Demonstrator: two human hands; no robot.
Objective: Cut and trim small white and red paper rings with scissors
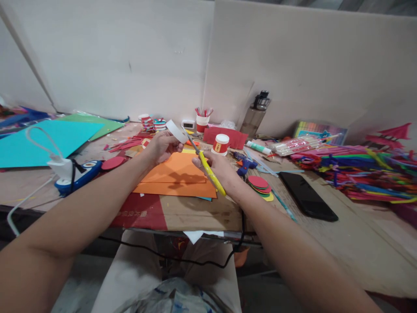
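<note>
My left hand [162, 146] is closed on a white paper piece [176, 131], holding it up above the table. My right hand [217, 170] grips yellow-handled scissors [208, 168], and their blades reach up to the edge of the white piece. Both hands hover over a stack of orange paper sheets [177, 176] lying on the cardboard-covered table [195, 213].
A white-lidded glue jar [220, 144], a blue glue gun [245, 164], stacked paper circles [260, 184] and a black phone [306, 195] lie to the right. Coloured pipe cleaners [358, 174] pile at far right. Cyan and green sheets [42, 141] lie left. A bottle [256, 115] stands behind.
</note>
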